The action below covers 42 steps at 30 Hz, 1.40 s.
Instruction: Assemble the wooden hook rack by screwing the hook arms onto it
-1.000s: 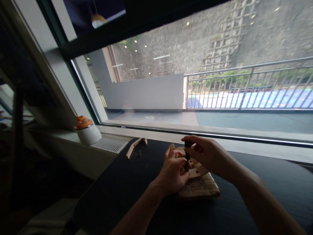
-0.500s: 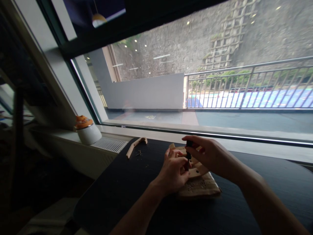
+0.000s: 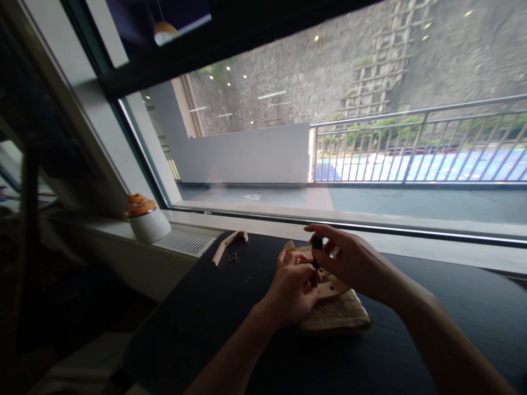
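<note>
Standing nearly upright between the two hands, a dark driver [image 3: 317,243] was over the wood [image 3: 329,289], which lay on a brown pad [image 3: 337,319] on the table [image 3: 185,323]. Work looked to be partway along: the wood was gathered on the pad under the tool, while a curved piece [image 3: 224,250] lay loose near the table's far left edge, joined to nothing, with small bits [image 3: 234,257] scattered just beside it. Whether the tip sat in a screw or a hole was hidden by the fingers.

The driver's long axis ran close to vertical, handle up, shaft down, its top leaning slightly rightward. The right hand [image 3: 349,257] pinched the handle between thumb and fingers. The left hand [image 3: 291,285] was curled onto the wood; whether it also gripped the shaft, I could not tell.
</note>
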Motion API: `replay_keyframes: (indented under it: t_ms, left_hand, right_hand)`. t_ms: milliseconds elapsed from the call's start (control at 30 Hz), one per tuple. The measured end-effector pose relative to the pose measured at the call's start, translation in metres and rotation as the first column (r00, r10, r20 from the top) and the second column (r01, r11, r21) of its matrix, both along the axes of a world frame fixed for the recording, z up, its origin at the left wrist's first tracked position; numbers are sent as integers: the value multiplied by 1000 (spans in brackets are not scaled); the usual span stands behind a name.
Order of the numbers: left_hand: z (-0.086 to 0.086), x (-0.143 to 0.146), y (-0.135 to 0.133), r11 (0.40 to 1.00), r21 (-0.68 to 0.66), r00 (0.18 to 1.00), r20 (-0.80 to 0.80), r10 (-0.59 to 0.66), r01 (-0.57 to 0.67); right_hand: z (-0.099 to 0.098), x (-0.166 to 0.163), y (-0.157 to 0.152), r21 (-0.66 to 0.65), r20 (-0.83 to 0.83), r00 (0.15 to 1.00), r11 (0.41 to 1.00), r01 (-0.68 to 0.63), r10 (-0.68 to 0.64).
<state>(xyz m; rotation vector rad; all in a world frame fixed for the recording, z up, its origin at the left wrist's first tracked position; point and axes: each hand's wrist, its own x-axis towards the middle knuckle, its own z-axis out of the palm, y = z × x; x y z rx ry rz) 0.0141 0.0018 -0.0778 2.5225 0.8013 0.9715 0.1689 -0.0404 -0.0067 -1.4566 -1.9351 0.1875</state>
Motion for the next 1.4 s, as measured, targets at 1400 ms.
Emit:
replay_keyframes:
  t_ms: [1400]
  left_hand:
    - [2, -1, -1, 1000, -18, 1000, 8, 3, -3]
  right_hand:
    - [1, 3, 7, 80, 47, 995, 993, 85, -89]
